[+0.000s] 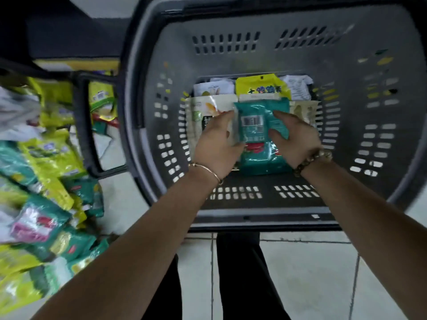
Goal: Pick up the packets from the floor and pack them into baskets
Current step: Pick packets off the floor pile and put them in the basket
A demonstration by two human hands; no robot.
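Both hands are reaching down into a grey basket (392, 125) that is standing on a pale tiled floor (307, 273), and together they are holding a teal packet (255, 116) just above the packets already lying at the bottom. The left hand (216, 144) is gripping the packet's left edge, with its fingers curled round the clear margin and the thumb stretching up along the side. The right hand (297, 138) is holding the right side, its fingers bent over the packet's face. The packet is being held barcode side up, roughly in the middle of the basket.

Directly under it another teal packet (263, 163) is lying flat at the near end of the basket floor. Farther in, a yellow packet (261, 85) is sitting against the far wall, with white packets (213, 87) to its left and right; more pale packets are lying beside the held one on either side.

A thin bangle (205, 168) is circling the left wrist and a bead bracelet (314, 161) the right. On the floor to the left of the basket a pile of packets (44, 185) – yellow, green, teal and white, blurred – is spreading from far to near. A dark frame (84, 125) is standing between that pile and the basket.
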